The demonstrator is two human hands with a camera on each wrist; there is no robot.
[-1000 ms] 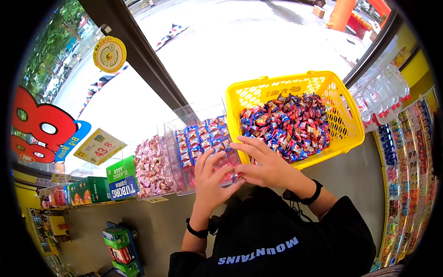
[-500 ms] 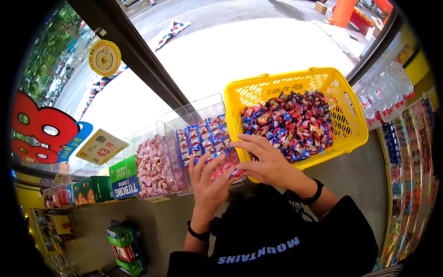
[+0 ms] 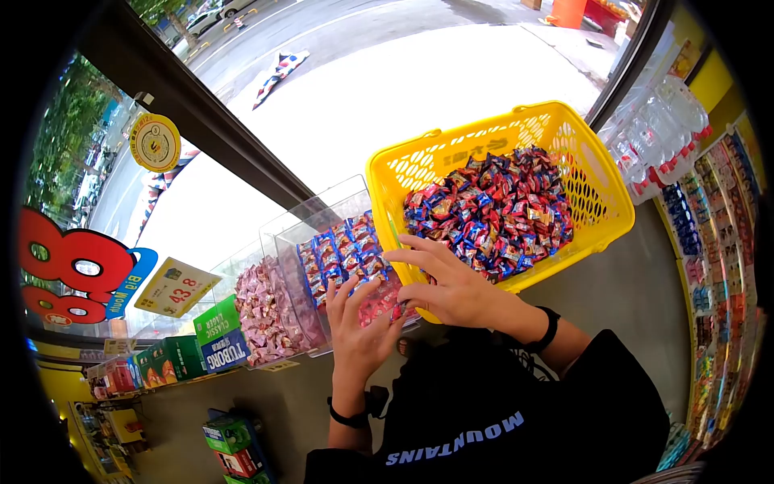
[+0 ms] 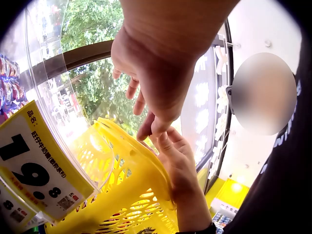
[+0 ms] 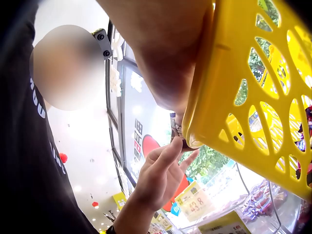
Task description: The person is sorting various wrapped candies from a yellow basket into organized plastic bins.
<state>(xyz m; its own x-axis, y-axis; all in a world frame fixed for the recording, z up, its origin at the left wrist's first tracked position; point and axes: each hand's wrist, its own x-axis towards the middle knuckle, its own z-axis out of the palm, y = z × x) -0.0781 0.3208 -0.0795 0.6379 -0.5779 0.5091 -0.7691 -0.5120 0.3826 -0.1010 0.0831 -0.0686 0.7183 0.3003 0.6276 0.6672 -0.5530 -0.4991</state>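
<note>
Both hands meet at the near left corner of a yellow basket [image 3: 597, 202], over the front of a clear bin. A small wrapped candy [image 5: 174, 127] sits between them, dark in the right wrist view. My left hand [image 3: 355, 335] pinches it with thumb and finger, the other fingers spread over the bin. From the opposite side my right hand [image 3: 459, 290] pinches it too, its upper fingers lying over the basket's rim. Wrapped candies [image 3: 484, 222] in red and blue fill the basket bottom. Blue and red candies [image 3: 343, 250] stand in rows in the bin, pinkish-red ones [image 3: 377, 306] nearer me.
Left of the hands another clear bin holds pink candies [image 3: 270, 315]; past it stand beer boxes [image 3: 222, 335] and a price sign [image 3: 177, 288]. Behind the basket is a window. Bottled water [image 3: 657, 133] and a product rack [image 3: 717, 266] are at the right.
The candy between the fingers has turned, and less of it shows now. Both hands stay together at the basket corner. The head view has shifted, so basket and bins appear further left.
</note>
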